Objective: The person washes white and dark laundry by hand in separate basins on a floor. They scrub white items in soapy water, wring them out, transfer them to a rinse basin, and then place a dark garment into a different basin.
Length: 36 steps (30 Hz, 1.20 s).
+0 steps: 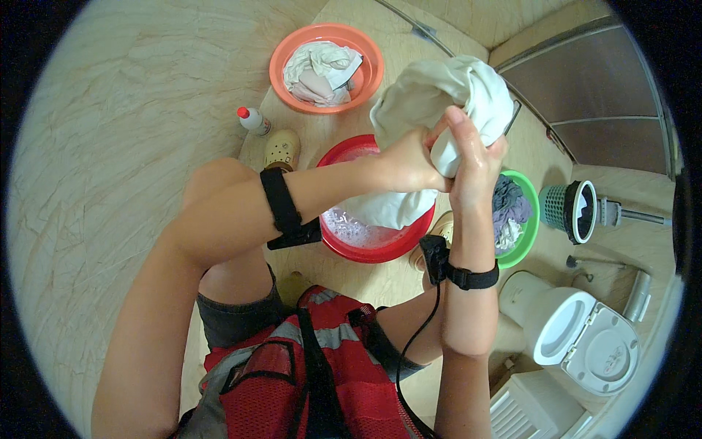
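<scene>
A wet white cloth (484, 88) is bunched up high above a red basin (376, 254), with a thick loop of it bulging past my fingers. My left hand (411, 159) is closed round the cloth from the left. Close beside it, my right hand (477, 157) grips the same cloth, its thumb pressed on the fabric. More white fabric (395, 210) sits below my wrists in the basin, but my left forearm hides whether it joins the held piece. Foamy water (349, 228) shows in the basin's near left part.
An orange basin (275, 73) with pale clothes (322, 69) stands far left, near a white red-capped bottle (254, 121). At right are a green basin (532, 227) with dark laundry (508, 201), a wastebasket (557, 206) and a toilet (559, 322). My clog (283, 146) is beside the red basin.
</scene>
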### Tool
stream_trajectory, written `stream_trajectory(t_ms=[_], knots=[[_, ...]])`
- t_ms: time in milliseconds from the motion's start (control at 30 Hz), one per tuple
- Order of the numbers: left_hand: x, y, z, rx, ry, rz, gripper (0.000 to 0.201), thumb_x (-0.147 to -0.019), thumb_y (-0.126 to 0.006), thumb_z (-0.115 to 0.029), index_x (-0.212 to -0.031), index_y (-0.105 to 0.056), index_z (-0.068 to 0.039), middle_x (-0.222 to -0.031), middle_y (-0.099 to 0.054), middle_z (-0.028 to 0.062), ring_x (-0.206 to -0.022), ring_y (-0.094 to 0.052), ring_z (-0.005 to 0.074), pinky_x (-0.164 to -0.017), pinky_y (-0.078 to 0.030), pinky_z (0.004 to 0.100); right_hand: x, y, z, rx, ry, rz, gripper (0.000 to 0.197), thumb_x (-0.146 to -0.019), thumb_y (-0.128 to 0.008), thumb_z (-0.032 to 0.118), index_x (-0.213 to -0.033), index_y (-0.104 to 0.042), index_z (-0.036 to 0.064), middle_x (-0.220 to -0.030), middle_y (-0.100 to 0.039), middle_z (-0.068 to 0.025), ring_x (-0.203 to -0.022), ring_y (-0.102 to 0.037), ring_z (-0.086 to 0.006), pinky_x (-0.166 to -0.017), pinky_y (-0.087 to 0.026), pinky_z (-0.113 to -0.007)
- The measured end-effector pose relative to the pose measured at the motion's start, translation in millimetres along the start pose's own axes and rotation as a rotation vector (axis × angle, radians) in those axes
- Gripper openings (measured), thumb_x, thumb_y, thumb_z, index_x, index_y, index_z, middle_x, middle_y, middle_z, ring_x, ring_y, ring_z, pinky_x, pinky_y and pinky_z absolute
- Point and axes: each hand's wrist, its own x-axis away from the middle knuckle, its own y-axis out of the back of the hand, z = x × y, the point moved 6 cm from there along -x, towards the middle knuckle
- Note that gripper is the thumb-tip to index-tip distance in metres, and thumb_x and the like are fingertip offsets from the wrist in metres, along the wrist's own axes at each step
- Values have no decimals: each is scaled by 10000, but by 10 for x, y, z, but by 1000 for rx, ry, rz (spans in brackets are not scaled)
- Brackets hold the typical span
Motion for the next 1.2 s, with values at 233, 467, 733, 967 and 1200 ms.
stream_trajectory(t_ms=[233,467,733,967,1200], knots=[[-69,34,-58,35,-206,-102,350,-582,-738,-194,-861,-619,-19,-799,-648,115,-792,-630,219,-723,-478,327,-87,22,-36,-9,125,80,335,-776,-681,185,-1030,-586,-11,-942,-602,-34,-823,-550,-114,-741,-442,-259],[23,310,-76,116,-66,-199,377,-613,-671,-95,-951,-546,12,-828,-574,79,-793,-573,171,-695,-465,307,-393,-249,-32,148,12,377,311,-760,-665,192,-984,-601,-14,-888,-617,-39,-787,-559,-108,-708,-450,-252],[-306,1100,267,552,99,-367,279,-657,-633,-152,-900,-551,-41,-758,-535,50,-663,-535,169,-563,-437,297,-1232,-1011,-489,130,-263,710,601,-785,-614,475,-1156,-538,9,-1105,-580,-98,-1004,-533,-181,-898,-388,-319],[-483,1770,1306,998,300,-371,180,-795,-607,-219,-885,-587,-65,-842,-612,89,-788,-601,209,-747,-503,362,-870,-1125,-1873,-316,-584,931,738,-721,-717,419,-1262,-419,16,-1219,-510,-97,-1108,-505,-214,-986,-370,-347],[-387,1491,1219,753,290,-200,201,-820,-630,-258,-893,-586,-76,-790,-589,36,-711,-561,130,-713,-479,281,-512,-1131,-2399,-323,-857,884,628,-653,-762,160,-1185,-455,29,-1055,-578,-102,-962,-575,-233,-846,-468,-358]])
